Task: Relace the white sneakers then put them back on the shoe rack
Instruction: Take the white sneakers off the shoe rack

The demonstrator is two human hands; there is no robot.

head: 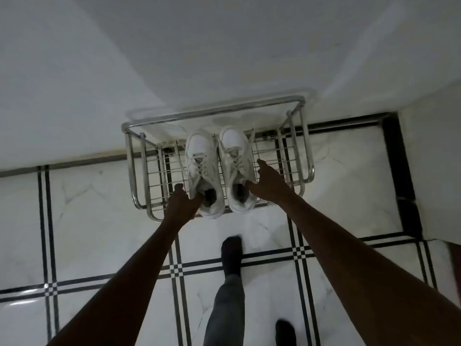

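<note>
Two white sneakers stand side by side on the top shelf of a chrome wire shoe rack point(298, 161), toes toward the wall. My left hand point(180, 202) grips the collar of the left sneaker point(203, 168) at its heel opening. My right hand point(268, 182) holds the right sneaker point(235, 161) at its outer side, thumb at the collar and fingers spread along the upper. Loose white laces trail over the wire shelf beside both shoes.
The rack stands against a white wall point(224, 58) on a white tiled floor point(94, 203) with black grid lines. My legs in grey trousers and black socks point(232, 255) are just in front of the rack. A dark door frame point(399, 171) runs at the right.
</note>
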